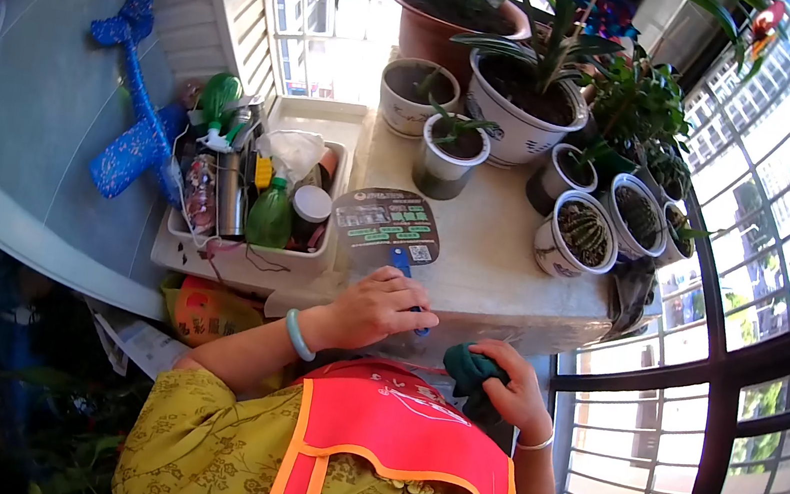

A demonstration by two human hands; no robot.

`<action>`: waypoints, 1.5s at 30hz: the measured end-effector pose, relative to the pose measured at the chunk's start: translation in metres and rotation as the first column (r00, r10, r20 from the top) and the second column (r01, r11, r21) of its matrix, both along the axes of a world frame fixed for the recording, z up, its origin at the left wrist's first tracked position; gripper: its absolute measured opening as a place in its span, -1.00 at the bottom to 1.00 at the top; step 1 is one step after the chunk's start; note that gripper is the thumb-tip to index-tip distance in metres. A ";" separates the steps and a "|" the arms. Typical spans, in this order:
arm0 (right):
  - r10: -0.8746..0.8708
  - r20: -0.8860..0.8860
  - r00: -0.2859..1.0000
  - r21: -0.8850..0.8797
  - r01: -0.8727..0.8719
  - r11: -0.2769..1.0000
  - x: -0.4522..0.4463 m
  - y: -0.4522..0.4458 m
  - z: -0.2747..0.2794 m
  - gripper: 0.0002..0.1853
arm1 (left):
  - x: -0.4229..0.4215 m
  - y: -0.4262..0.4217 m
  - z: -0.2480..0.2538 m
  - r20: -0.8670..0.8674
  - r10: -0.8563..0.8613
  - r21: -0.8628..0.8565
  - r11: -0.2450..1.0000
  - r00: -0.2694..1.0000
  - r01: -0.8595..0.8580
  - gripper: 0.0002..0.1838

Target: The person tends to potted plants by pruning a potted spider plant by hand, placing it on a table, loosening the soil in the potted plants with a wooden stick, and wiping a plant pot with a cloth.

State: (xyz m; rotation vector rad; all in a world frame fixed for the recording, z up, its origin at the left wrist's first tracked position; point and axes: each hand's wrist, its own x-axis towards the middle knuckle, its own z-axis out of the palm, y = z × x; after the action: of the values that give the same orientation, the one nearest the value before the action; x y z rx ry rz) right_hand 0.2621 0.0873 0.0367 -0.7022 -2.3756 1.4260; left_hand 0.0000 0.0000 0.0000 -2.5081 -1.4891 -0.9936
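Note:
My left hand, with a pale green bangle at its wrist, is closed around the blue handle of a hand fan. The fan's printed face, with green labels and a QR code, lies over the ledge's near part. In my right hand is a bunched dark green cloth, gripped at the ledge's front edge. A red apron with orange trim covers my front, just below both hands.
A white tray of bottles and tools stands left on the ledge. Several potted plants, including a cactus pot and a large white pot, fill the back and right. Barred windows border the right side.

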 end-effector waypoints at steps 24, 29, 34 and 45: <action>0.231 -0.237 0.944 -0.010 -0.240 0.971 -0.158 -0.060 0.035 -0.48 | -0.178 -0.060 -0.066 -0.124 0.651 0.097 0.759 0.749 -0.644 -0.55; 0.209 -0.224 0.952 -0.207 -0.257 0.944 -0.164 -0.060 0.018 -0.47 | -0.096 -0.096 -0.094 0.519 0.579 -0.260 0.808 0.629 -0.529 -0.58; 0.436 -0.205 0.877 -0.153 -0.468 0.870 -0.173 -0.074 -0.028 -0.52 | 0.030 -0.138 -0.073 0.963 0.270 -0.269 0.963 -0.030 0.017 -0.51; 0.606 -0.278 0.745 -0.498 -0.651 0.572 -0.181 -0.135 -0.092 -0.60 | 0.157 -0.221 -0.098 0.658 0.582 -0.753 0.513 -0.479 -0.412 -0.65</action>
State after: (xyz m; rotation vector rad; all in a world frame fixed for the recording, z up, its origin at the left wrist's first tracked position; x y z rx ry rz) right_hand 0.0809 -0.0474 -0.0555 0.1786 -2.2131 2.4728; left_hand 0.1574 -0.2207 -0.0977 0.1836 -2.5084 -2.5464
